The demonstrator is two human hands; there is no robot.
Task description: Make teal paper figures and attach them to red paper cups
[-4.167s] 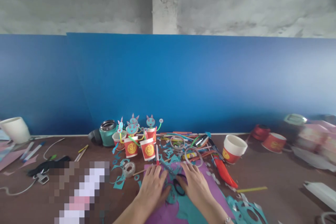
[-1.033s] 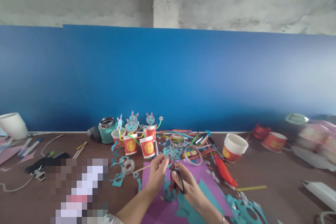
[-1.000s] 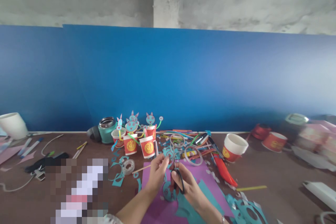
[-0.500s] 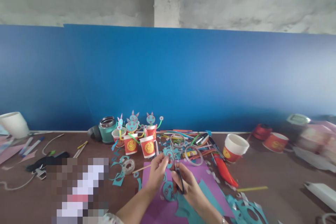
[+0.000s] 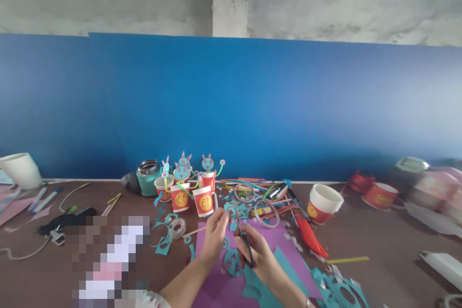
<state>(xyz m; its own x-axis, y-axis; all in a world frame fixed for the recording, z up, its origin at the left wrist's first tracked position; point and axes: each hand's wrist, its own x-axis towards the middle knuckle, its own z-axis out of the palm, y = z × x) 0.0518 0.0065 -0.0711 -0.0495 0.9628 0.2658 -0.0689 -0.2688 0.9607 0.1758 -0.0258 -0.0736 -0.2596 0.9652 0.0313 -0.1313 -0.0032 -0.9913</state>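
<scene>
My left hand (image 5: 215,235) pinches a small piece of teal paper (image 5: 231,210) with a red drawing on it. In my right hand (image 5: 257,250) is a pair of scissors (image 5: 246,246) with dark handles, the blades pointing away from me beside the teal piece. Whether the blades touch the paper is hard to tell. Below the hands, a round teal paper face (image 5: 232,262) lies on a purple sheet (image 5: 220,293). A larger teal sheet (image 5: 287,269) is partly under my right forearm.
Red paper cups (image 5: 180,198) with paper rabbit faces stand behind my left hand, near a roll of tape (image 5: 177,227) and a teal thermos (image 5: 148,180). Pens and pipe cleaners lie beyond. Stacked cups (image 5: 325,202), a red pouch (image 5: 310,236) and teal scraps (image 5: 339,288) are rightward.
My left hand and the teal piece have shifted slightly left. The scissors stay in my right hand, nearly in the same place.
</scene>
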